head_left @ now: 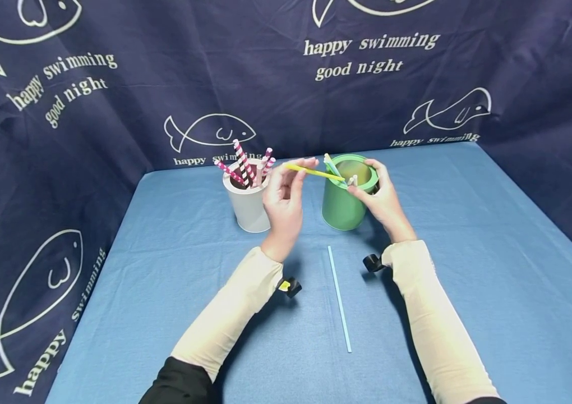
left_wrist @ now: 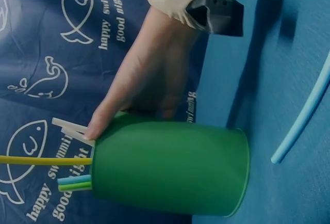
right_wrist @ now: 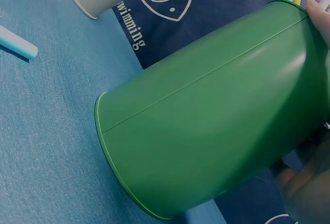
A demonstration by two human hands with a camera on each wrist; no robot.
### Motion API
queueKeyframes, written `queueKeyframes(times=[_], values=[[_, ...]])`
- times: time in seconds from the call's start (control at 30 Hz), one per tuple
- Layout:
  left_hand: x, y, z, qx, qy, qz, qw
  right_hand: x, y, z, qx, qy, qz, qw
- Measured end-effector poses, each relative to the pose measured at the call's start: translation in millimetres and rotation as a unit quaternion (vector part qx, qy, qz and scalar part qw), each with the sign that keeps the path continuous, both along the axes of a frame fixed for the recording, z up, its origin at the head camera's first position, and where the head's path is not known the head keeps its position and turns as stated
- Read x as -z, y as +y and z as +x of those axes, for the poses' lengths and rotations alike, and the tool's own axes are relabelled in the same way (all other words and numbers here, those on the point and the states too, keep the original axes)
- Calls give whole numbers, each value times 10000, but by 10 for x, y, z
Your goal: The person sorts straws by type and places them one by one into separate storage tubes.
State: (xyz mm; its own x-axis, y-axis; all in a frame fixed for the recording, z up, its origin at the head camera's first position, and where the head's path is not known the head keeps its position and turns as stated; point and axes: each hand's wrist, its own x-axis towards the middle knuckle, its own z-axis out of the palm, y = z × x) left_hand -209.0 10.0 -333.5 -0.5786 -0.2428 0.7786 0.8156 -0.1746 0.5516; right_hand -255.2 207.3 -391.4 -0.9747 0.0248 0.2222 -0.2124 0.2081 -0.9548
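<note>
On the blue-clothed bench (head_left: 467,252), the left hand (head_left: 283,199) pinches a yellow straw (head_left: 313,172) in its fingers over the green cup (head_left: 344,202), which the right hand (head_left: 382,196) grips at the rim; lowering the straw's end steeply should keep it inside.

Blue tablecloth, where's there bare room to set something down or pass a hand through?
Bare cloth spreads right of the green cup to the table edge, left of the white cup, and in front either side of the blue straw. It is crowded between the cups, where the left hand pinches a yellow straw and the right hand grips the green cup.
</note>
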Motion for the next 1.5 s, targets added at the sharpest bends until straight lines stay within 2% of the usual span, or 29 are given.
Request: queueKeyframes(times=[0.13,0.4,0.6,0.87,1.0,1.17,1.33,1.5], values=[[46,36,-60,-190,-20,-412,9990,13,1,-11,19,26,19,10000],[82,158,-201,-356,36,-916,9952,-2,4,-3,93,13,87,9999],[188,257,-305,-503,35,-1421,9886,-2,20,2,96,-99,138,9998],[370,336,-428,-673,-513,-1939,9774,18,27,-13,57,-177,134,9997],[408,340,-443,-747,-839,-2095,9713,9,21,-8,53,-130,124,9998],[411,333,-431,-651,-1064,-2181,9679,-10,14,3,82,-92,104,9999],[393,305,-392,-558,-1064,-2058,9712,2,9,-1,66,-60,79,9999],[365,226,-288,-469,-916,-1811,9781,12,3,-12,46,-35,89,9999]])
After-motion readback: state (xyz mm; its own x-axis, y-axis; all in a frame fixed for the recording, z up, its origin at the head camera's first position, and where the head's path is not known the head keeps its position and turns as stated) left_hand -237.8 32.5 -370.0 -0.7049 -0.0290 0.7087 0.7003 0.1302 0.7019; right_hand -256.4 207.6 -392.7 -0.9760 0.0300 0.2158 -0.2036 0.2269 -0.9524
